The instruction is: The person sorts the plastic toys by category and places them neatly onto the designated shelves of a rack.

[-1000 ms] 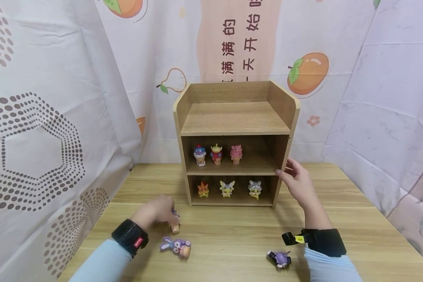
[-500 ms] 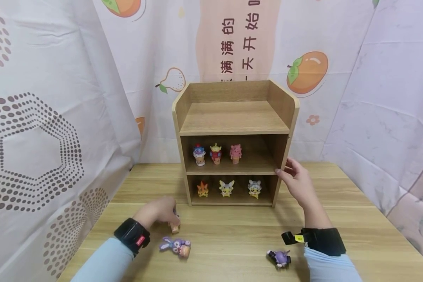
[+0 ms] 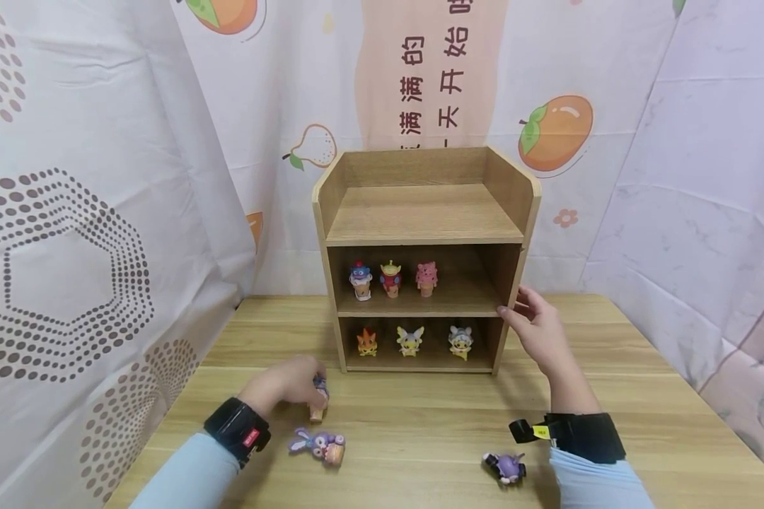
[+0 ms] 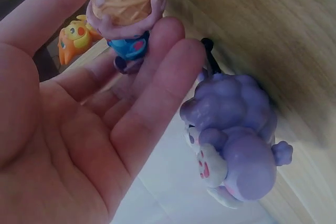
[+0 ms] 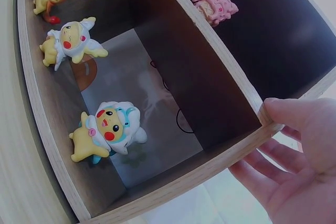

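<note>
- Left hand (image 3: 286, 385) held a small cone toy (image 3: 319, 403) on the table (image 3: 420, 424), left of the shelf unit's front corner. In the left wrist view its fingers (image 4: 157, 93) curled round the toy (image 4: 128, 9): waffle-cone base, blue body against the fingertips.
- Toy was upright or slightly tilted; exact angle couldn't be read.
- Purple rabbit toy (image 3: 318, 445) lay on its side on the table just beside that hand, on the near side. Left wrist view showed it (image 4: 231, 140) close to the fingertips, not touching them as far as visible.
- Right hand (image 3: 537, 332) rested on the right side panel of the wooden shelf unit (image 3: 423, 212), at middle-shelf height. Fingers were straight and relaxed; thumb at the front edge, other fingers against the outer face. Right wrist view confirmed it (image 5: 299, 177): thumb tip on the panel edge, palm spread, nothing pinched.
- Second purple toy (image 3: 506, 466) lay on the table near the right forearm, well apart from either hand.
- Middle shelf held three toys in a row: blue one (image 3: 360, 280), green one (image 3: 390, 278), pink one (image 3: 426, 278).
- Bottom shelf held three more: orange one (image 3: 366, 342), yellow-and-white one (image 3: 410, 341), yellow one in a white hood (image 3: 460, 342).
- Top shelf showed bare wood.
- Both wrists wore black straps; sleeves were light blue.
- Printed curtains (image 3: 102, 177) hung behind and to both sides of the table, with fruit prints on the back one.
</note>
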`<act>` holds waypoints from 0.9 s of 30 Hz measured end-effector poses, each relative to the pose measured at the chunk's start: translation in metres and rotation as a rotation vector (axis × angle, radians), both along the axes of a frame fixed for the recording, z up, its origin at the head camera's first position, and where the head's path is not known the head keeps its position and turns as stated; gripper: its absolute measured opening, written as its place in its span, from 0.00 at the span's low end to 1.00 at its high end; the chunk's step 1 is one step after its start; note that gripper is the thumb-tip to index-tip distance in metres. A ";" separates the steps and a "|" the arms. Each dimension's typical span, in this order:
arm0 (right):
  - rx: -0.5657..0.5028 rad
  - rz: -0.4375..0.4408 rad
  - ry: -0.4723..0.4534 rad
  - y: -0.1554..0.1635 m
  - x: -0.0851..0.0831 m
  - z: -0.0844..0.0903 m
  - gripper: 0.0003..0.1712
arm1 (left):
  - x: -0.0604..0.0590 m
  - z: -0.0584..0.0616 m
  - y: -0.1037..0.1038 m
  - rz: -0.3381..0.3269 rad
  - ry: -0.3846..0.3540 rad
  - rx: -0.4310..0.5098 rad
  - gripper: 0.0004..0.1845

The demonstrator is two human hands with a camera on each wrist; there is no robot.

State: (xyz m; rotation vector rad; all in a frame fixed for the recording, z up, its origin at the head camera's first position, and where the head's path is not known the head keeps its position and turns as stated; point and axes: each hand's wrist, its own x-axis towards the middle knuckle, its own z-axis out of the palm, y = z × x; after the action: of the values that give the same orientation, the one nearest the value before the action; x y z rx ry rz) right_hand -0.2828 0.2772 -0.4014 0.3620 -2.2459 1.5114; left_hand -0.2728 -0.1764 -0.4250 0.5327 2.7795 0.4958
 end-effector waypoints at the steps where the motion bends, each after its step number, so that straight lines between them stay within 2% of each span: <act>1: 0.001 0.000 0.000 0.000 0.000 0.000 0.34 | 0.000 0.000 0.000 -0.008 0.002 0.005 0.26; 12: 0.004 -0.002 -0.002 0.000 0.001 0.000 0.33 | 0.000 -0.001 0.000 -0.047 0.033 0.026 0.28; 19: 0.001 -0.007 -0.004 -0.001 0.000 -0.001 0.32 | 0.002 -0.002 0.000 -0.039 0.054 0.047 0.29; 27: 0.000 0.000 -0.014 -0.001 0.001 0.000 0.33 | -0.001 -0.003 0.003 -0.091 0.123 0.077 0.28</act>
State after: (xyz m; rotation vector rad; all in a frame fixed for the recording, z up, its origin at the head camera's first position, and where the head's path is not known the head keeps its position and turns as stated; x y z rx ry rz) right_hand -0.2818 0.2757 -0.4010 0.3530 -2.2566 1.5183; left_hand -0.2736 -0.1738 -0.4277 0.7261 2.8448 0.5700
